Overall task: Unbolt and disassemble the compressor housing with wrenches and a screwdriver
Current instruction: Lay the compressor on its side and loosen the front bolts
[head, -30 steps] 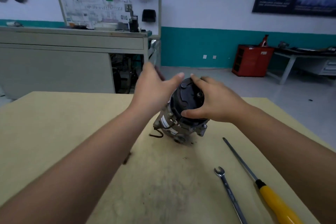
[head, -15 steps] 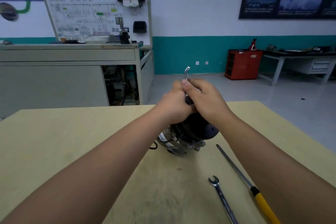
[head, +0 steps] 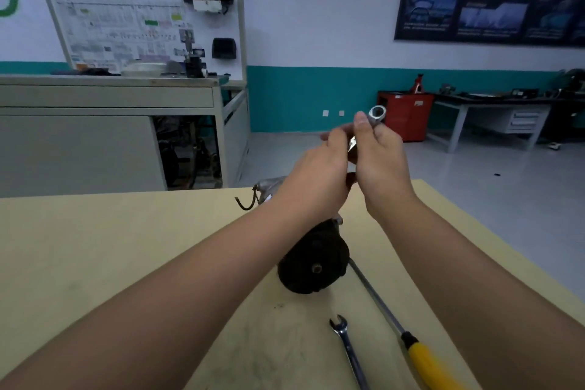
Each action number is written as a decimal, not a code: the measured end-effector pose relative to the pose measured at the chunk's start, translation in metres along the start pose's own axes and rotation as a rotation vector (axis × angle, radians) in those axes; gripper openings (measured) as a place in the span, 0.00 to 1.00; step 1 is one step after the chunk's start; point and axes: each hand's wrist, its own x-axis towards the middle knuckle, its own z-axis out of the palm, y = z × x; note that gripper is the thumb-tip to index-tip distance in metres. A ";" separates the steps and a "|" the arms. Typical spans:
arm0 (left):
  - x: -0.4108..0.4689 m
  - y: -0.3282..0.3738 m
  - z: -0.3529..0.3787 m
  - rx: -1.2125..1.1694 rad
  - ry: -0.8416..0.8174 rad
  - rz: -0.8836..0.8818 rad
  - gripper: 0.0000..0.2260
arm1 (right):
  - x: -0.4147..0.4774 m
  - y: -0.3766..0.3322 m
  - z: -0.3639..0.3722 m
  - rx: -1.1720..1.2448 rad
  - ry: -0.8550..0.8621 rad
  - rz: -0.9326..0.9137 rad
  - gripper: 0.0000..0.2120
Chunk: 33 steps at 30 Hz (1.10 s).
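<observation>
- Tabletop (head: pixel 95 263): pale yellow board, flat and matte, smudged with dark grime near the front middle.
- Compressor (head: pixel 313 263): lies on its side at the middle of the tabletop, partly under the left forearm. Its round black pulley end faces the camera, dull and rough, with a small hub at the centre. The silvery cast-metal body runs away behind it, and a dark wire curls from the far end.
- Left hand (head: pixel 319 174) and right hand (head: pixel 380 161): raised together above the compressor, both with fingers curled round a ring wrench (head: pixel 377 113). Only its shiny ring end and a glint of shank show.
- Screwdriver (head: pixel 424 361): fat yellow handle with a black collar and a long thin steel shaft, lying on the tabletop. Its tip reaches the pulley's edge.
- Open-end wrench (head: pixel 345 342): slim bright steel, lying just left of the screwdriver, forked jaw pointing away.
</observation>
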 end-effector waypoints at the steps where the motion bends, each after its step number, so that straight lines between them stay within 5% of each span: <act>1: -0.001 -0.003 -0.004 -0.002 0.014 -0.004 0.19 | 0.000 -0.002 -0.005 0.042 0.006 -0.016 0.19; 4: -0.013 -0.025 -0.011 0.000 0.011 -0.125 0.12 | -0.007 0.002 -0.023 0.202 0.035 0.052 0.21; 7: -0.033 -0.046 -0.006 0.073 -0.106 -0.186 0.20 | -0.016 0.015 -0.037 0.305 0.062 0.178 0.19; 12: -0.061 -0.059 0.010 0.150 -0.315 -0.222 0.29 | -0.035 0.041 -0.049 0.192 0.027 0.287 0.16; 21: -0.083 -0.060 0.021 0.012 -0.277 -0.263 0.44 | -0.068 0.073 -0.063 -0.155 -0.129 0.506 0.08; 27: -0.095 -0.060 0.034 0.000 -0.357 -0.284 0.58 | -0.078 0.082 -0.070 -0.171 -0.565 0.632 0.36; 33: -0.115 -0.069 0.054 -0.137 -0.139 -0.245 0.54 | -0.077 0.089 -0.065 -0.258 -0.626 0.532 0.47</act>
